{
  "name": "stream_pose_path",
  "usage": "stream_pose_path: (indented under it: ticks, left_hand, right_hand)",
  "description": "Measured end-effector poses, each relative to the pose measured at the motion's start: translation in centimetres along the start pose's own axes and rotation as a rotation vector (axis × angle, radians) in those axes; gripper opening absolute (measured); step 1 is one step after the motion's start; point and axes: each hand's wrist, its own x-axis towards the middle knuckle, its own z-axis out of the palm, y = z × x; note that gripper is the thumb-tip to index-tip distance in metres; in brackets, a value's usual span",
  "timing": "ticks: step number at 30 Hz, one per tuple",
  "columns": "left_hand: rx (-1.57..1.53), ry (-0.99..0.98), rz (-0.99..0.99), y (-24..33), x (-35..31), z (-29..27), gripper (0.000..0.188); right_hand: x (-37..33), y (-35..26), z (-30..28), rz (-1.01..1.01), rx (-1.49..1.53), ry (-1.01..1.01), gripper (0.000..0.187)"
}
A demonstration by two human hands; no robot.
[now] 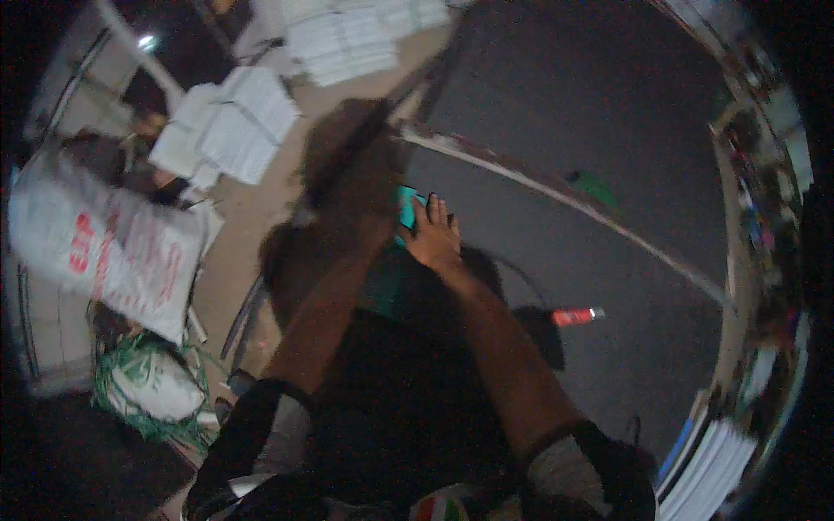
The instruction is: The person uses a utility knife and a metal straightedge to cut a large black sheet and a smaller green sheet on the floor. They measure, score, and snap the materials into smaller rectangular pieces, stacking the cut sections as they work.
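Note:
My right hand (434,239) lies with its fingers stretched out at the edge of a small bright teal piece (409,208) on the dark tabletop. The fingertips point away from me and rest on or beside that piece. My left forearm (317,334) reaches up to the same spot from the left. Deep shadow swallows my left hand (378,213), so its fingers cannot be made out. To the right of my right forearm lies a short red object (573,317) with a pale, shiny tip. Its kind is not clear.
A pale raised strip (556,193) crosses the dark surface, with a green object (595,187) beside it. Tied paper stacks (248,126) lie at the far left. A white sack (130,252) and a green-stringed bundle (156,386) stand left. Books (712,469) sit at lower right.

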Motion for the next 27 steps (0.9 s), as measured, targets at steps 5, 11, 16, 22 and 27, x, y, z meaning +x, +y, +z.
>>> stream_pose_path:
  ticks: [5, 11, 16, 22, 27]
  left_hand:
    - [0.02, 0.03, 0.013, 1.0, 0.9, 0.0, 0.093]
    - [0.054, 0.069, -0.021, 0.4, 1.0, -1.4, 0.097]
    - [0.081, 0.041, -0.027, 0.9, -0.4, -1.0, 0.101]
    - [0.117, -0.001, -0.059, 0.2, -1.5, -2.3, 0.106]
    - [0.108, 0.062, -0.021, 1.0, -1.8, -1.1, 0.105]
  right_hand:
    - [-5.5, 9.2, -3.5, 0.361, -0.163, 0.264, 0.072]
    - [-14.6, 21.1, -6.4, 1.144, -0.365, 0.758, 0.061]
    - [-18.0, 23.0, -4.3, 1.366, -0.073, 0.589, 0.057]
    - [-13.4, 18.1, -7.4, 0.934, 0.153, 0.371, 0.04]
    - [-3.2, 16.4, -5.9, 0.251, 0.723, 0.584, 0.028]
